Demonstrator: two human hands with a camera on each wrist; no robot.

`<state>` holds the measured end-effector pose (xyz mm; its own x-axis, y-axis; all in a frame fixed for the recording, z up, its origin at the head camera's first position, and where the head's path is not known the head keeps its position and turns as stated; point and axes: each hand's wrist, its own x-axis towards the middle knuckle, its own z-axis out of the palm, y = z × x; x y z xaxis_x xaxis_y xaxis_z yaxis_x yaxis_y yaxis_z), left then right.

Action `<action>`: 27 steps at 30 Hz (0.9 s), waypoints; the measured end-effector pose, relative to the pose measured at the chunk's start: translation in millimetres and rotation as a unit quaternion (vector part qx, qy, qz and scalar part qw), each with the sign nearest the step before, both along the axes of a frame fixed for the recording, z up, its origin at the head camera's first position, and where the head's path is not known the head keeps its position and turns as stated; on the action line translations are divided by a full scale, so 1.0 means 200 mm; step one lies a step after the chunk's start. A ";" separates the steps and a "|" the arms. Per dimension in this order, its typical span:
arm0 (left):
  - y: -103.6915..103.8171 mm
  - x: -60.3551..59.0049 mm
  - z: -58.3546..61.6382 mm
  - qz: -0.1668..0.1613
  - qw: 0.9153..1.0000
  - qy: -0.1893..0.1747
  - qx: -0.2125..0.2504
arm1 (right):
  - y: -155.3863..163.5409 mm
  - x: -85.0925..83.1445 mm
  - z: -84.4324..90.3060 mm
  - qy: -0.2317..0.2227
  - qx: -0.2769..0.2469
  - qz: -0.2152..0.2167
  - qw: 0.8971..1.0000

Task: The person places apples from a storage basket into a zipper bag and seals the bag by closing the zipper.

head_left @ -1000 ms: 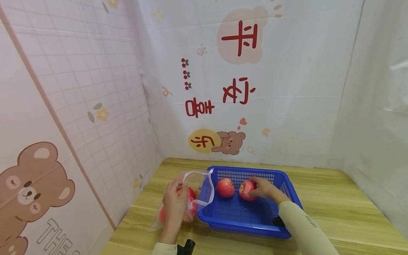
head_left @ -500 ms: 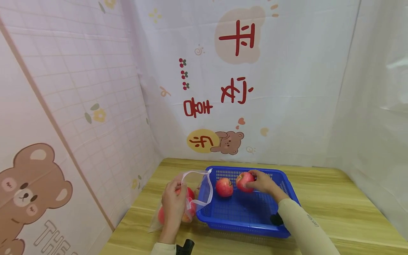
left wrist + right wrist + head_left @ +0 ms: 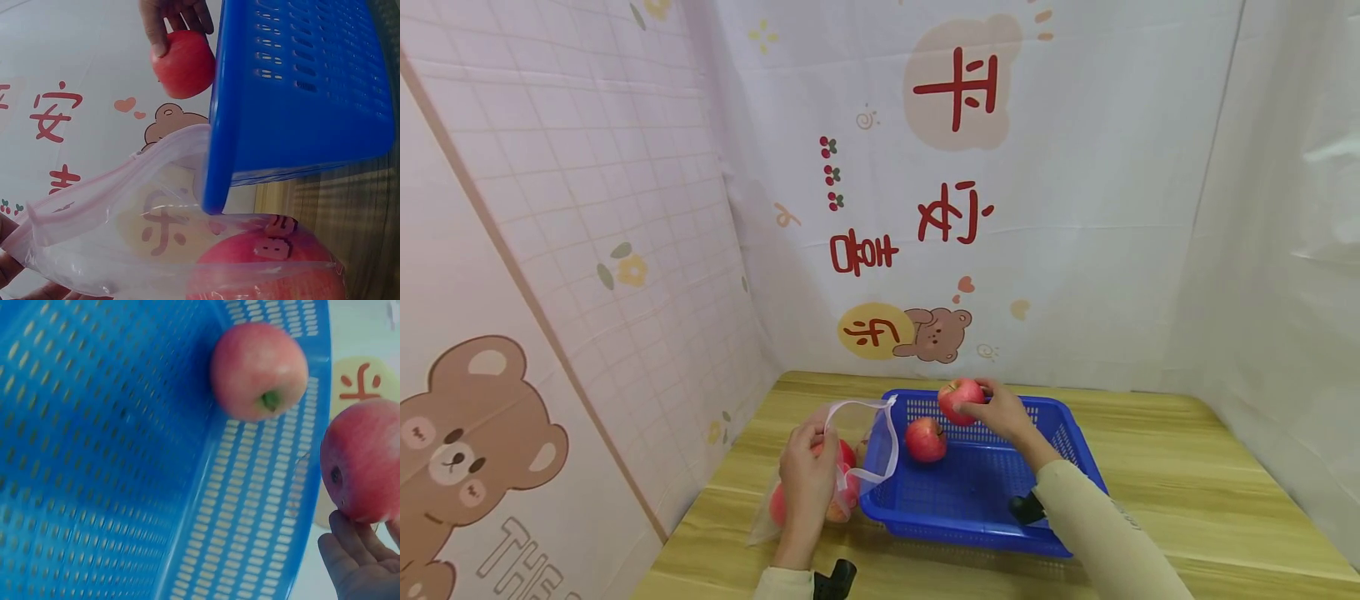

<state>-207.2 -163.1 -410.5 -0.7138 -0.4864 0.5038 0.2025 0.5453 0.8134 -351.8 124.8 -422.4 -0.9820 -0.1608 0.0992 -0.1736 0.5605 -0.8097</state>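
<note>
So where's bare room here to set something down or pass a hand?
Bare tabletop lies right of the blue basket; most of the basket floor is free beside one apple. It is crowded left, where the left hand holds the bag against the basket.

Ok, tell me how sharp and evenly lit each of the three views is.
Head view: soft even light, sharp, but wide-angle bending at the edges, and the wall lettering reads mirrored. Left wrist view: the bag close up is hazy, the held apple fairly clear. Right wrist view: bluish cast, the basket wall nearest the lens blurred, the apple lying in it slightly soft.
</note>
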 end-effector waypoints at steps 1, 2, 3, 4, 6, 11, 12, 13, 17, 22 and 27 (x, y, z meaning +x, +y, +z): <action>0.00 0.00 0.00 0.000 1.000 -0.001 0.002 | -0.01 0.00 0.01 0.000 -0.007 -0.001 1.000; 0.00 0.00 0.00 0.001 1.000 -0.001 0.001 | -0.02 0.01 0.01 0.000 -0.012 -0.002 1.000; 0.00 -0.01 0.00 0.000 1.000 0.001 0.000 | -0.03 0.01 0.02 -0.001 -0.019 -0.002 1.000; 0.00 -0.01 0.00 0.001 1.000 0.005 -0.002 | -0.04 0.02 0.03 -0.001 -0.025 -0.001 1.000; -0.01 -0.02 0.00 0.000 1.000 0.012 -0.006 | -0.06 0.03 0.04 -0.001 -0.033 -0.001 0.999; -0.01 -0.05 0.01 -0.005 1.000 0.022 -0.008 | -0.09 0.05 0.06 0.002 -0.044 0.001 0.999; -0.01 -0.05 0.01 -0.004 1.000 0.025 -0.009 | -0.10 0.05 0.06 0.002 -0.049 0.002 0.999; -0.01 -0.06 0.02 -0.002 1.000 0.028 -0.010 | -0.11 0.05 0.06 0.002 -0.051 0.004 0.999; -0.01 -0.10 0.02 0.002 0.999 0.039 -0.016 | -0.14 0.07 0.07 0.001 -0.061 0.008 0.998; -0.01 -0.12 0.03 0.001 0.999 0.032 -0.015 | -0.19 0.10 0.08 0.001 -0.065 0.015 0.998; 0.00 -0.11 0.04 0.002 0.999 0.028 -0.017 | -0.24 0.12 0.08 0.013 -0.080 0.032 0.996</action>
